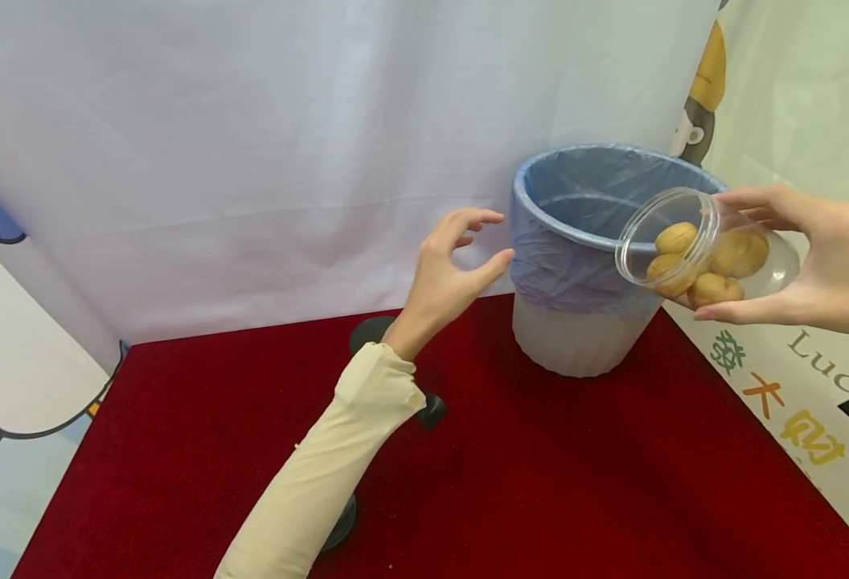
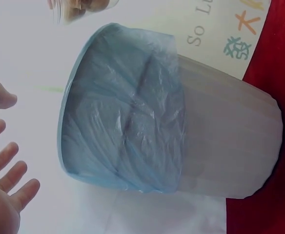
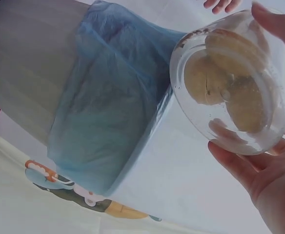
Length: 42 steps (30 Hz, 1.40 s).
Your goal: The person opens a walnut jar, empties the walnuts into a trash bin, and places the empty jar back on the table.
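My right hand [image 1: 826, 261] grips a clear plastic jar [image 1: 711, 233] that lies tilted on its side, open mouth facing left. Inside are several walnuts [image 1: 739, 254]; through the jar's base in the right wrist view they show as brown rounds. The jar's mouth overlaps the right front rim of a pale bin [image 1: 576, 342] in the head view. A blue plastic liner [image 1: 555, 261] is folded over that rim. To the bin's left, my left hand [image 1: 446, 269] hovers with nothing in it, thumb and fingers spread apart and slightly bent.
A red cloth [image 1: 576, 474] covers the table under the bin. Near my left forearm are a black disc [image 1: 368, 331], a small black knob [image 1: 432, 412] and another dark disc [image 1: 342, 524], partly hidden by the sleeve. A white curtain [image 1: 287, 161] hangs behind; printed cloth [image 1: 750, 354] lies at right.
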Each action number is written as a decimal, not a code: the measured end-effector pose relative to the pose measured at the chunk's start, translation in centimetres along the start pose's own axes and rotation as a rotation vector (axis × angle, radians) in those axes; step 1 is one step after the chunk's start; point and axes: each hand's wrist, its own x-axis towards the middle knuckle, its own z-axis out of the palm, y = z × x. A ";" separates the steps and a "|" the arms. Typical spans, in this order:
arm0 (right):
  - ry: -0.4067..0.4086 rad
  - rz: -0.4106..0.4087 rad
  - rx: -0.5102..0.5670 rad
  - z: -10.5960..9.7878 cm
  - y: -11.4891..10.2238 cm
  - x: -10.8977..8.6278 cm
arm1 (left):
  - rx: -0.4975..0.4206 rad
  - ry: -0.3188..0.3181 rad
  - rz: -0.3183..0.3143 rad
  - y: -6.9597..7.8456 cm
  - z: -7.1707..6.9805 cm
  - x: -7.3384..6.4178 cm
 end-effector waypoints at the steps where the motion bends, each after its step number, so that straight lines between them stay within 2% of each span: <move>1: 0.002 0.005 -0.008 -0.1 0.0 0.1 | -0.002 -0.001 -0.004 0.0 0.1 0.1; 7: 0.023 -0.021 -0.039 -0.6 0.7 0.4 | -0.012 -0.004 -0.030 -0.4 0.5 0.8; 11: 0.042 -0.022 -0.055 -0.9 1.1 0.6 | -0.015 0.006 -0.031 -2.5 1.3 1.6; 14: 0.054 0.002 -0.058 -1.1 1.5 0.8 | -0.001 0.009 -0.007 -4.3 2.0 2.2; 19: 0.039 0.058 -0.069 -1.5 2.4 0.8 | 0.030 -0.009 0.028 -5.2 2.7 3.0; 25: 0.015 0.094 -0.087 -1.9 3.3 1.3 | 0.080 -0.040 0.021 -5.9 3.3 3.8; 31: 0.000 0.097 -0.114 -2.0 4.1 1.7 | 0.117 -0.068 0.004 -6.1 4.1 4.5; 37: -0.023 0.119 -0.145 -2.0 4.4 2.3 | 0.135 -0.130 -0.028 -5.7 4.8 4.8; 42: -0.046 0.143 -0.180 -2.0 4.6 2.9 | 0.176 -0.209 -0.014 -5.5 5.4 4.9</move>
